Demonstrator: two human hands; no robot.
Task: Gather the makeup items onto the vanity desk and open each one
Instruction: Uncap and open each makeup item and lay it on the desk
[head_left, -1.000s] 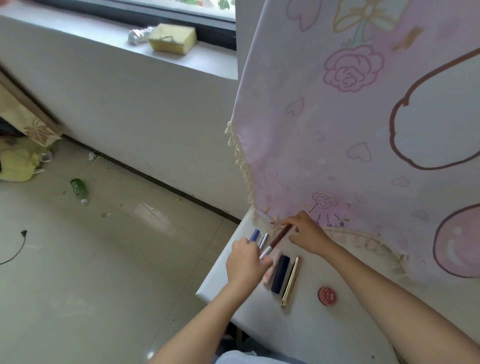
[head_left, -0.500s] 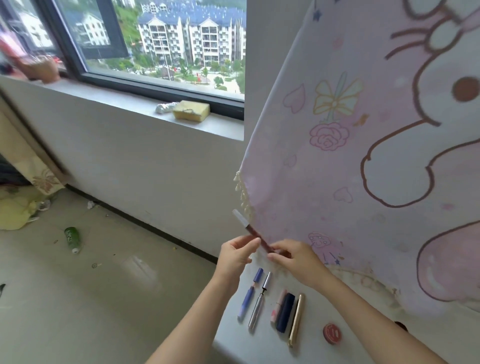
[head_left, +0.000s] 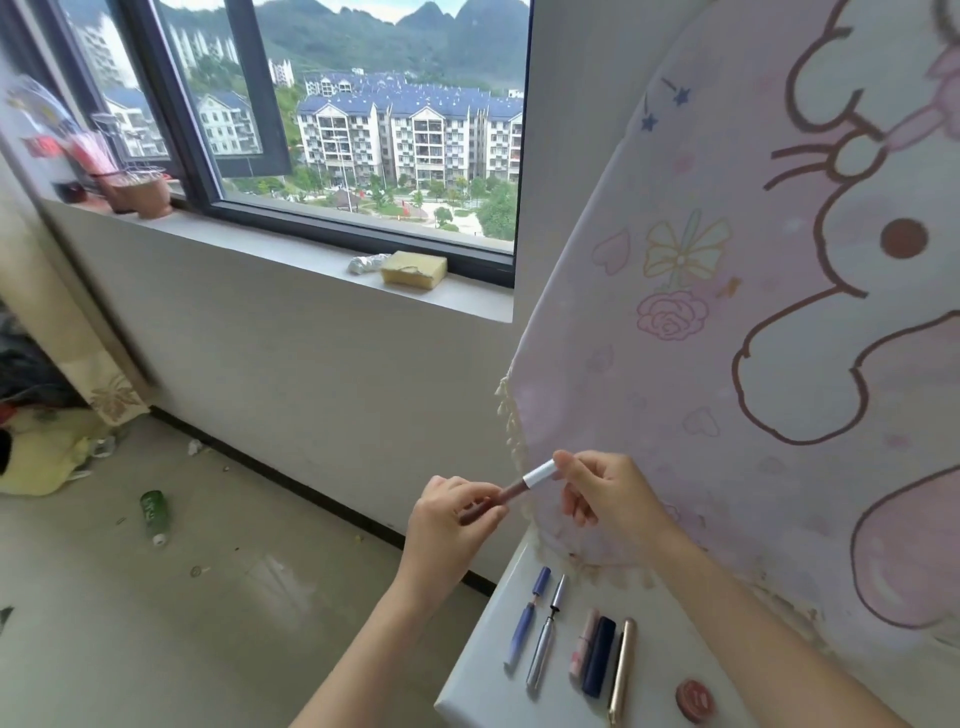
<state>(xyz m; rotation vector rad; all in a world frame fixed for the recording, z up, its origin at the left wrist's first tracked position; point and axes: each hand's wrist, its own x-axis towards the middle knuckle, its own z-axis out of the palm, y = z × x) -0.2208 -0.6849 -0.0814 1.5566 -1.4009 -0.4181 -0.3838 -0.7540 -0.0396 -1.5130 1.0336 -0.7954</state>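
brown pencil (head_left: 506, 494) between left hand (head_left: 447, 525), right hand (head_left: 605, 493)

I'm home in a high flat: pink cartoon cloth (head_left: 753, 130), window (head_left: 337, 119) over apartment blocks (head_left: 426, 140), makeup (head_left: 598, 656) on my bench (head_left: 483, 691).

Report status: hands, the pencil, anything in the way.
Left hand grips brown pencil barrel, right hand pinches its white cap. Cap not yet off. Printed cloth hangs close behind.
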